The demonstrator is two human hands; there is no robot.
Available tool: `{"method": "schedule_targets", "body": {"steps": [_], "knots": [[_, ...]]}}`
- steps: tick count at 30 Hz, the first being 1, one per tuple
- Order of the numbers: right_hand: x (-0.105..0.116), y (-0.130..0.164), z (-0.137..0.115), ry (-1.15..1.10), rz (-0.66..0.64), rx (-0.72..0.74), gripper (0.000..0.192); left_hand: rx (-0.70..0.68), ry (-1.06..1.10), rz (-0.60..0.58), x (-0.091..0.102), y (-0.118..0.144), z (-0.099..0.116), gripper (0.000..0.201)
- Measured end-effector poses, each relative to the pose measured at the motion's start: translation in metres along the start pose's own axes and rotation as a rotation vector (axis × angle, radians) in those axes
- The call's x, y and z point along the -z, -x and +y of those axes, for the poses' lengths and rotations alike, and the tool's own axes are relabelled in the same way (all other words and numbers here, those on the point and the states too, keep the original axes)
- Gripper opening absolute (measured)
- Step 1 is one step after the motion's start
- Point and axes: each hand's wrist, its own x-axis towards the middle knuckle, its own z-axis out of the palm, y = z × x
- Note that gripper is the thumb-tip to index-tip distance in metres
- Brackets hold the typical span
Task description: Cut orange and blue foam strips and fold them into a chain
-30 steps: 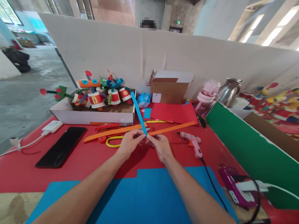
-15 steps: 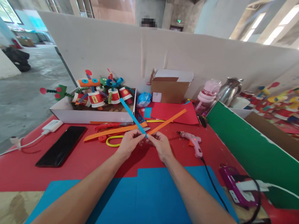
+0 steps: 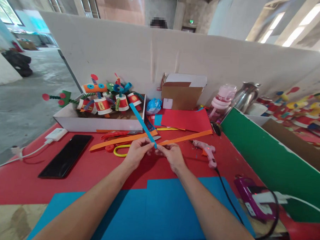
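- Your left hand [image 3: 139, 151] pinches the lower end of a narrow blue paper strip [image 3: 142, 124] pointing to eleven o'clock.
- Your right hand [image 3: 174, 156] pinches a narrow orange paper strip [image 3: 185, 137] pointing between two and three; the two ends meet at your fingertips.
- The join could slip askew if either pinch loosens; whether glue holds it, you cannot tell.
- At three o'clock lies one pink glue gun [image 3: 206, 150]; dipping the orange strip could brush its nozzle.
- At nine o'clock, one yellow loop handle [image 3: 118, 150] sits beside your left hand, near one long loose orange strip [image 3: 108, 145].
- Past eight o'clock: one black phone [image 3: 65, 156].
- At ten, one white cardboard box [image 3: 96, 125] holds at least four red-and-white paper cups [image 3: 103, 107].
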Motion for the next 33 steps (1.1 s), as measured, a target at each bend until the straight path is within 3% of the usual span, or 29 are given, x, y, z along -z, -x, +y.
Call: {"method": "schedule_targets", "body": {"steps": [7,14,24,28,33], "knots": [[-0.0006,0.0008,-0.0004,-0.015,0.039,-0.007,0.033,0.005,0.03,-0.002,0.0,-0.0014,-0.0032,0.026],[-0.0048,0.0016,0.0024,-0.031,0.125,0.08,0.029,0.041,0.04,-0.042,-0.0066,0.001,-0.0015,0.03],[-0.003,0.0007,0.0017,-0.09,0.011,0.041,0.025,0.047,0.052,0.032,-0.0049,0.0013,-0.0007,0.027],[0.0,-0.0009,-0.0005,-0.217,-0.042,-0.027,0.031,0.071,0.089,0.007,-0.0047,0.0017,0.0019,0.026],[-0.0001,-0.0001,0.0007,-0.221,-0.065,-0.056,0.035,0.069,0.071,-0.028,-0.0049,0.0005,-0.0005,0.026]]}}
